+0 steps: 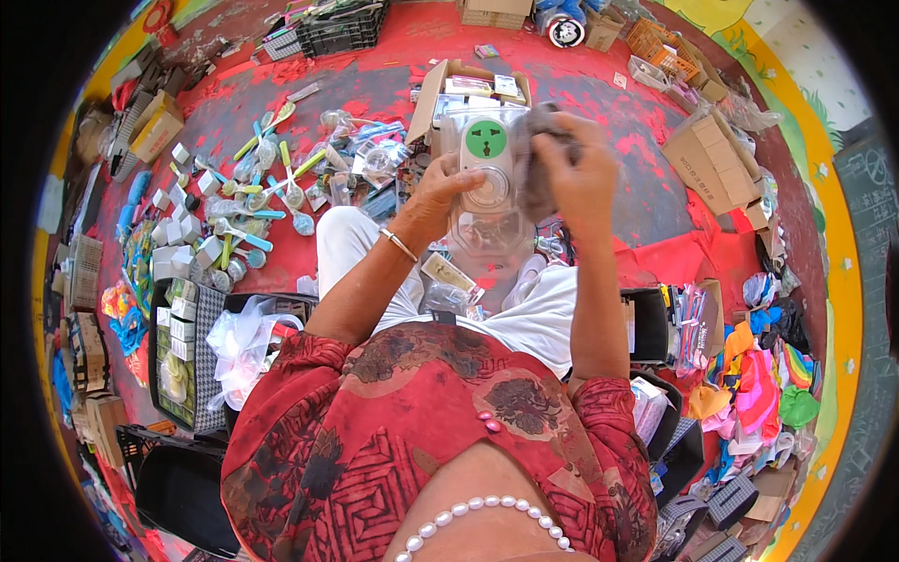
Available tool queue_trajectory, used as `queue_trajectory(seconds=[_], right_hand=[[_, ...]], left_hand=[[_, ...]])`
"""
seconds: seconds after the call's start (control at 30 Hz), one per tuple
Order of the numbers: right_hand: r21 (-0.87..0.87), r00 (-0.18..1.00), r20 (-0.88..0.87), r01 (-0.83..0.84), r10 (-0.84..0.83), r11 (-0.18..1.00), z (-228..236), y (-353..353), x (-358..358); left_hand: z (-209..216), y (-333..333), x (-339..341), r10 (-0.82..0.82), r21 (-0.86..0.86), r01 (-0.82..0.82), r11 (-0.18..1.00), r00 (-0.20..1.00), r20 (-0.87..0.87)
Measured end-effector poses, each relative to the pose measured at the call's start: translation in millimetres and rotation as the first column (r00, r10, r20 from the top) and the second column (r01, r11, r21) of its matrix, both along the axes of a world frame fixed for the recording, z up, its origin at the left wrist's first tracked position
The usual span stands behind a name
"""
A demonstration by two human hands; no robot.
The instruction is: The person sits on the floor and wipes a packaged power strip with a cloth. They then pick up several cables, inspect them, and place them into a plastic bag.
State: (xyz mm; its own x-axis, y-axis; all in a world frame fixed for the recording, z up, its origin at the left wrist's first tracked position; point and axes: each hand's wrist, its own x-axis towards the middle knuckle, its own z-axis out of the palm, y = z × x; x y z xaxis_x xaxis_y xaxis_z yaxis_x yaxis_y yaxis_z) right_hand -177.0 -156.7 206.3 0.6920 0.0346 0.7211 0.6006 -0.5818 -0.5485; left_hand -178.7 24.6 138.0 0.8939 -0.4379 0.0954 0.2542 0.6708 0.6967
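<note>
In front of my chest, my left hand [434, 199] grips a white socket timer [486, 169] by its left side, the thumb lying over the front. It has a round green socket face at the top and a round dial below. Clear plastic packaging [487, 234] surrounds it and extends below the dial. On its right side, my right hand [588, 173] is closed on a dark grey cloth [537, 164], held against or close to the packaging. Motion blurs the cloth and the fingertips.
Beyond my hands stands an open cardboard box [426, 103] of packaged goods. Small white boxes [178, 234] and long-handled brushes [253, 192] lie scattered at left. Black baskets [183, 487] flank me. Bright fabric pieces [754, 384] are heaped at right, below a large carton [707, 164].
</note>
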Motion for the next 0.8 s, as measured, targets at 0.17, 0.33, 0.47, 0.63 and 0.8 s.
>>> queue_trajectory(seconds=[0.17,0.33,0.47,0.63,0.8], right_hand=[[0.147,0.995,-0.089,0.053,-0.040,0.988,-4,14,19],[-0.148,0.965,-0.088,0.231,-0.245,0.962,13,3,31],[-0.060,0.931,-0.035,0.360,-0.362,0.931,38,0,31],[-0.393,0.961,-0.020,-0.260,0.274,0.882,45,13,13],[-0.461,0.962,-0.175,-0.269,0.211,0.846,42,2,14]], left_hand=[[1,-3,-10,0.005,0.121,-0.014,0.993,0.998,0.070],[1,-6,-10,0.052,0.281,-0.115,0.953,0.973,0.223],[2,-6,-8,-0.007,0.378,-0.089,0.921,0.970,0.245],[7,-8,-2,-0.017,0.554,-0.214,0.804,0.924,0.382],[7,-7,-5,0.044,0.521,-0.252,0.816,0.924,0.379]])
